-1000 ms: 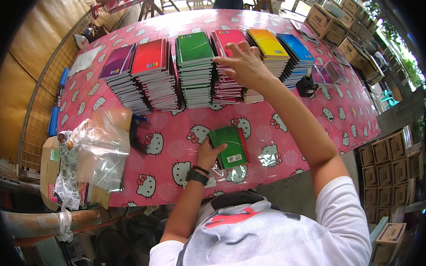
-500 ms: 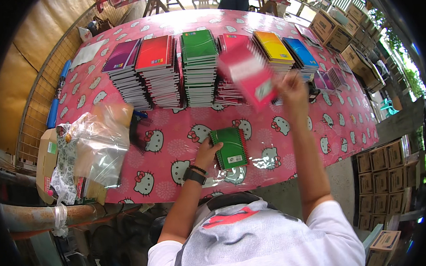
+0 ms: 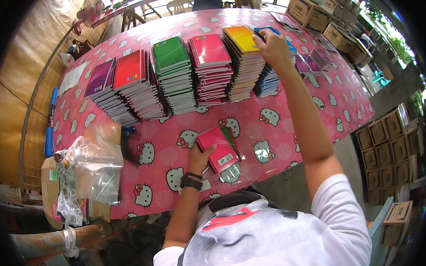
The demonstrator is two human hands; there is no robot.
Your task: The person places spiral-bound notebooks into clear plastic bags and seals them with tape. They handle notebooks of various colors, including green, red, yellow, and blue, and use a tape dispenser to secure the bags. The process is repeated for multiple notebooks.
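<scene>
Pink cat-print desk [image 3: 288,125], six notebook stacks. Left hand [image 3: 200,158] pins the pink notebook [image 3: 219,148] pile. Right hand [image 3: 272,46] clenched on the top blue notebook [image 3: 264,32]; best to peel off just one.

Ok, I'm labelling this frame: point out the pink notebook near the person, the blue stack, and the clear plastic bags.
pink notebook [image 3: 218,148], head view, middle of its cover.
blue stack [image 3: 269,80], head view, side edges below the right hand.
clear plastic bags [image 3: 98,169], head view, middle of the heap.
</scene>
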